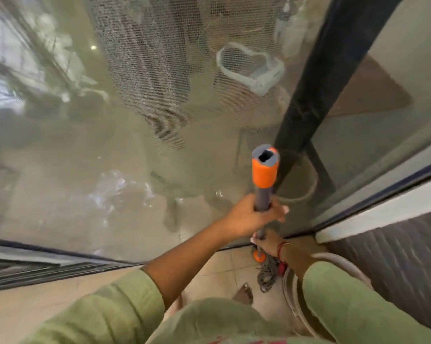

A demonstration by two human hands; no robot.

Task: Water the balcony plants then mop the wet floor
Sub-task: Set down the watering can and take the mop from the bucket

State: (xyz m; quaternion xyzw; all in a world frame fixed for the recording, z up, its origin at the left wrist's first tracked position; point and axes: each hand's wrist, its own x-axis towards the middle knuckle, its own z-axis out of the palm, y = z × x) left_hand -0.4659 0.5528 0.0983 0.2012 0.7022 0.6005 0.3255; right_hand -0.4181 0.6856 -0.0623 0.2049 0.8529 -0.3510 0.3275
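A mop with a grey handle and orange grip [264, 175] stands nearly upright in front of me. My left hand [254, 216] grips the handle just below the orange part. Lower down, my right hand [267, 243] holds the thin shaft. The mop's orange collar and grey strings [266, 271] rest on the beige tiled floor [216, 271] beside my bare foot. Beyond the glass and mesh screen the balcony floor [105, 189] shines wet, with blurred plants [35, 70] at the left.
A sliding door track [48, 266] runs along the floor at lower left. A dark door frame post [316, 78] rises at right. A pale bucket rim [293, 289] sits under my right arm, next to a dark textured wall [395, 264].
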